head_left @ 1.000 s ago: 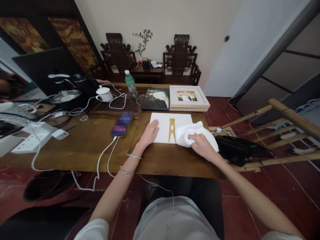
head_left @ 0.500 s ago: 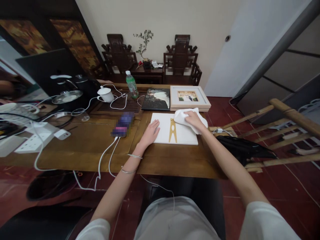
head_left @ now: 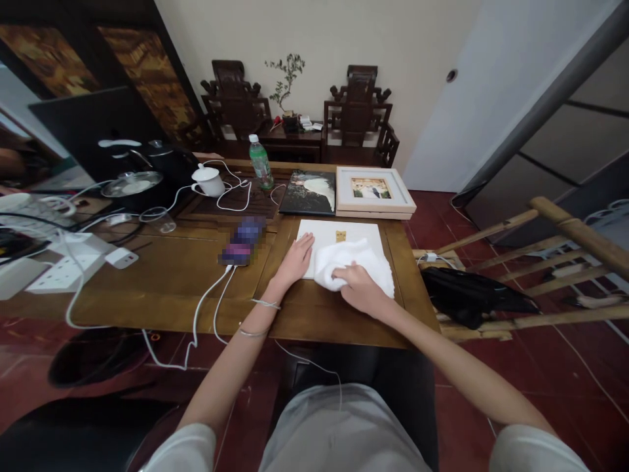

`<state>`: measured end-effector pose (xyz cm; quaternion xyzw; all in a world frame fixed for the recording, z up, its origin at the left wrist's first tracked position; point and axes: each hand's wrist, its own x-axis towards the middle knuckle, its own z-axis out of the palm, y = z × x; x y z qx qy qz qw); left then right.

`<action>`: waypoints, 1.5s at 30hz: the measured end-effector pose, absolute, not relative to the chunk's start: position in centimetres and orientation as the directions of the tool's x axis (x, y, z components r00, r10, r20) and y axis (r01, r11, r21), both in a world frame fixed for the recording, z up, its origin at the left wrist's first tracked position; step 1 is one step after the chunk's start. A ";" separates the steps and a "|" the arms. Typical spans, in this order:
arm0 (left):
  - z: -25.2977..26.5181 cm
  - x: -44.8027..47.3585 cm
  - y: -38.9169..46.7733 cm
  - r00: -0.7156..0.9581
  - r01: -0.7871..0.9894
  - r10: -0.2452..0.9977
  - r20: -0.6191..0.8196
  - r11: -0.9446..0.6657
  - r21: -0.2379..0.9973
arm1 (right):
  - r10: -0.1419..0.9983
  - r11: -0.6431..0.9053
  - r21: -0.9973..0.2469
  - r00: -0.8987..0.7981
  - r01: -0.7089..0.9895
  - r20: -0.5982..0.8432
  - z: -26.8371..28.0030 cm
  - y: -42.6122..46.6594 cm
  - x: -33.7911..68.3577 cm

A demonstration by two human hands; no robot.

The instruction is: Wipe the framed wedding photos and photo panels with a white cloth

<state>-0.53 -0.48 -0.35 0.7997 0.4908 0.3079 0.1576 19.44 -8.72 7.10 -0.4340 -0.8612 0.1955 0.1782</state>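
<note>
A flat white board [head_left: 314,229] lies on the wooden table, with a gold, clothespin-shaped stand [head_left: 341,236] on it. Only the top end of that gold piece shows; the rest is under a white cloth [head_left: 354,257]. My right hand [head_left: 362,286] grips the cloth, fingers bunched into it, pressing it over the lower part of the board. At the board's left edge my left hand [head_left: 297,255] lies flat, fingers stretched out and nothing held. Behind the board are a dark photo panel [head_left: 308,195] and a light wooden picture frame [head_left: 374,190].
Left of the board lies a blurred-out phone [head_left: 242,242] with white cables. Farther left stand a power strip [head_left: 71,262], a clear cup [head_left: 160,220], a lidded white cup [head_left: 208,180] and a green-labelled bottle [head_left: 261,164]. A bamboo chair [head_left: 491,288] stands at the right.
My right hand has brought the cloth from the board's upper right toward its lower middle, covering most of the gold piece. My left hand stays on the left edge.
</note>
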 end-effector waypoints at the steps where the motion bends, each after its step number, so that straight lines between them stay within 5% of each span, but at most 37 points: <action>1: -0.4 -0.6 -0.5 0.331 0.687 0.881 0.339 -0.471 0.553 | 0.803 0.561 -0.502 -0.581 0.658 0.135 7.2 -9.2 19.7; 7: -0.7 -0.6 -0.3 0.326 0.677 0.876 0.355 -0.478 0.560 | 0.846 0.476 -0.560 -0.528 0.678 0.080 8.0 -5.6 20.1; 17: -0.8 -0.8 -0.2 0.324 0.668 0.876 0.357 -0.479 0.569 | 0.939 0.344 -0.439 -0.309 0.830 0.152 7.6 3.6 17.6; 26: -0.9 -0.7 -0.1 0.322 0.654 0.869 0.376 -0.491 0.575 | 0.874 0.453 -0.433 -0.484 0.779 0.045 8.2 -6.6 17.7; 32: -0.7 -0.7 -0.2 0.334 0.650 0.865 0.376 -0.500 0.573 | 0.810 0.496 -0.534 -0.586 0.684 0.003 9.0 -9.8 18.6; 45: 0.3 -0.5 -0.8 0.248 0.570 0.864 0.438 -0.496 0.655 | 0.950 0.313 -0.411 -0.274 0.856 0.151 7.8 1.5 16.6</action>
